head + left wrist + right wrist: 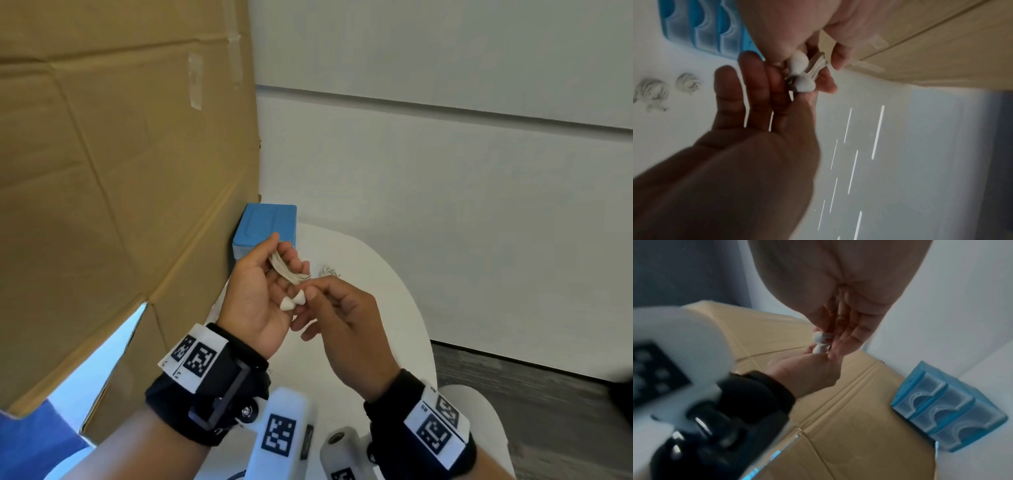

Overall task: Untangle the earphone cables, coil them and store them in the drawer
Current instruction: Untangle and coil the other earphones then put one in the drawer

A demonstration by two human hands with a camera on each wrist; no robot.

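My left hand [286, 257] is raised palm up over the white table [376, 291], with a coil of white earphone cable [287, 270] wound round its fingers and held under the thumb. The two white earbuds [293, 302] stick out below the coil. My right hand [310, 296] pinches that end right at the earbuds. In the left wrist view the earbuds [804, 84] and the coil [818, 62] sit between both hands. The right wrist view shows the earbuds [820, 344] at my fingertips. The blue drawer unit [265, 229] stands just behind my hands, its drawers [945, 405] closed.
A large cardboard sheet [120, 188] rises along the left, touching the drawer unit. Two more bundled earphones [688, 82] [653, 92] lie on the table to the right of the drawers. A white wall closes the back; grey floor lies to the right.
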